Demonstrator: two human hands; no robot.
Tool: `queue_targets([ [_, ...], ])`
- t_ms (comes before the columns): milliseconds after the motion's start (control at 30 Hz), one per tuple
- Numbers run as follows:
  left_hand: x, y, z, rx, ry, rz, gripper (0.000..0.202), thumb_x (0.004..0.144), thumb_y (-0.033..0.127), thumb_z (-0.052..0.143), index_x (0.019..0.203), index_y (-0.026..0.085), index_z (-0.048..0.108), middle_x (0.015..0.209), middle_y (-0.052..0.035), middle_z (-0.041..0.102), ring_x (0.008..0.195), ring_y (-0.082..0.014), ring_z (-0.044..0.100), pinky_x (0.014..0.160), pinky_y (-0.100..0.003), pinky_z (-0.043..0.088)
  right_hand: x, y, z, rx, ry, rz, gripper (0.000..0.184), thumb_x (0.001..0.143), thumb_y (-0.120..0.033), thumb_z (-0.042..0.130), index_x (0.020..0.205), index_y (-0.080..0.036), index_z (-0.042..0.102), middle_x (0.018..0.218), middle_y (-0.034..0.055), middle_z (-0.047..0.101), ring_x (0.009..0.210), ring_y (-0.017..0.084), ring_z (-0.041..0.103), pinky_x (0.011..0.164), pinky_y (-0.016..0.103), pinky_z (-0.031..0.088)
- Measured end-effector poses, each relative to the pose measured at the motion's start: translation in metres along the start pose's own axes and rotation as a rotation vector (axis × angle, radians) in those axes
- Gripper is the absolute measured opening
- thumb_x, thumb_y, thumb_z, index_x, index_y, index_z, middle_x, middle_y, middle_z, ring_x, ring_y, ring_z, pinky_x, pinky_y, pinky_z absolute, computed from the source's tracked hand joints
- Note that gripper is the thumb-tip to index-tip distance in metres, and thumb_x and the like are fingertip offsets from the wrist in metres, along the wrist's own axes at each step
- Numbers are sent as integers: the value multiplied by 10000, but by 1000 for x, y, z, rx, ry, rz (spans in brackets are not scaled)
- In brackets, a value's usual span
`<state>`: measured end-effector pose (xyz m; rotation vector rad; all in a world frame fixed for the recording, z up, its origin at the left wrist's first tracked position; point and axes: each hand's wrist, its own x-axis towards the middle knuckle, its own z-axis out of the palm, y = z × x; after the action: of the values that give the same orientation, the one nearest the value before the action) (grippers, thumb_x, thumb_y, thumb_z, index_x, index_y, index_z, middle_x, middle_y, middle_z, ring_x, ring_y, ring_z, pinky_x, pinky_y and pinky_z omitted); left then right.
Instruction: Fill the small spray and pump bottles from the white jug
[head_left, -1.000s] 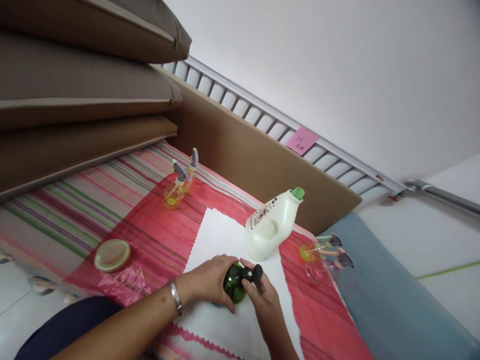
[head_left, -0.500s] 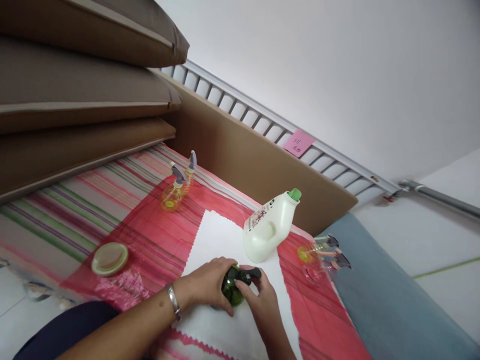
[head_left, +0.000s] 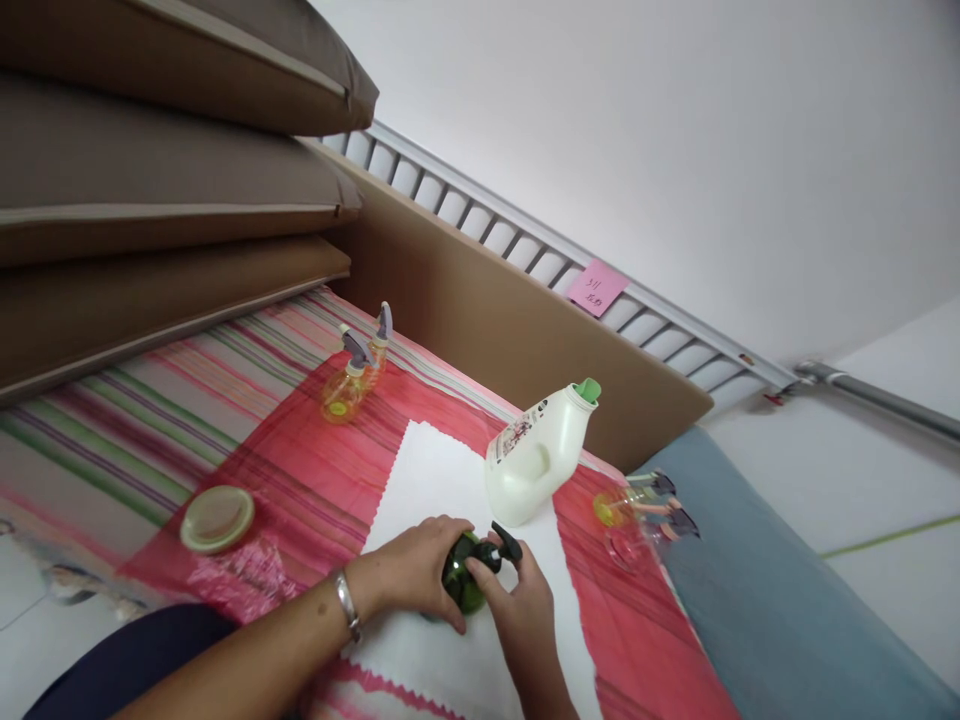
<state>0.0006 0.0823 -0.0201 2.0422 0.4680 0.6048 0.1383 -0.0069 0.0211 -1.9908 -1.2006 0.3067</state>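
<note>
A dark green pump bottle [head_left: 463, 575] stands on a white cloth [head_left: 424, 480] with a scalloped edge. My left hand [head_left: 424, 570] wraps round the bottle's body from the left, a silver bangle on its wrist. At the bottle's neck, my right hand [head_left: 517, 600] pinches the black collar of the pump; some of its fingers are hidden behind. The black pump head [head_left: 508, 542] sticks up above its collar, with a short pale stem showing. Just beyond the hands is a white jug [head_left: 529, 470] with a green spout, standing on the cloth.
Spray bottles with yellow bases [head_left: 343, 395] stand at the back left; more spray bottles [head_left: 637, 515] stand at right. A round lidded container [head_left: 217, 518] and crumpled pink plastic [head_left: 247, 575] lie at left. Brown cushions [head_left: 172, 160] are stacked at upper left, beside a brown board [head_left: 480, 300].
The black pump head has risen from its collar and its spout has turned, so a pale stem now shows. My left hand stays round the bottle; my right fingers shifted only slightly.
</note>
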Motion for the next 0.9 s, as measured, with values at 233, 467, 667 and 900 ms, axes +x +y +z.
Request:
queue_targets([
  [233,0,0,0,-7,6,-8,815,474,386,795,1207,207,487,1158,-89,566,1026,-288,537,886,-392,444,0,1,-1,8,-52,1,294,645,-352,650,894,-201,610,900,44,698,888,253,639,793,352,500],
  [467,0,-15,9,-39,27,-36,982,432,371,830,1301,187,409,1264,-125,513,1143,-315,483,993,-421,383,0,-14,-30,18,-66,-118,409,705,-326,621,1080,-172,563,977,73,665,766,194,624,726,317,505],
  [667,0,-21,16,-56,3,3,1075,449,405,844,1370,248,311,1379,-117,429,1265,-325,384,1074,-452,301,3,-27,-38,-5,-122,-150,110,758,-232,558,839,-202,626,712,-8,629,636,145,582,601,243,460],
  [900,-5,-30,17,85,22,9,730,780,496,585,1401,311,248,1467,-68,333,1336,-270,310,1095,-465,280,25,15,-104,89,-80,-9,199,742,-312,523,870,-179,597,705,4,641,591,155,621,571,264,494],
])
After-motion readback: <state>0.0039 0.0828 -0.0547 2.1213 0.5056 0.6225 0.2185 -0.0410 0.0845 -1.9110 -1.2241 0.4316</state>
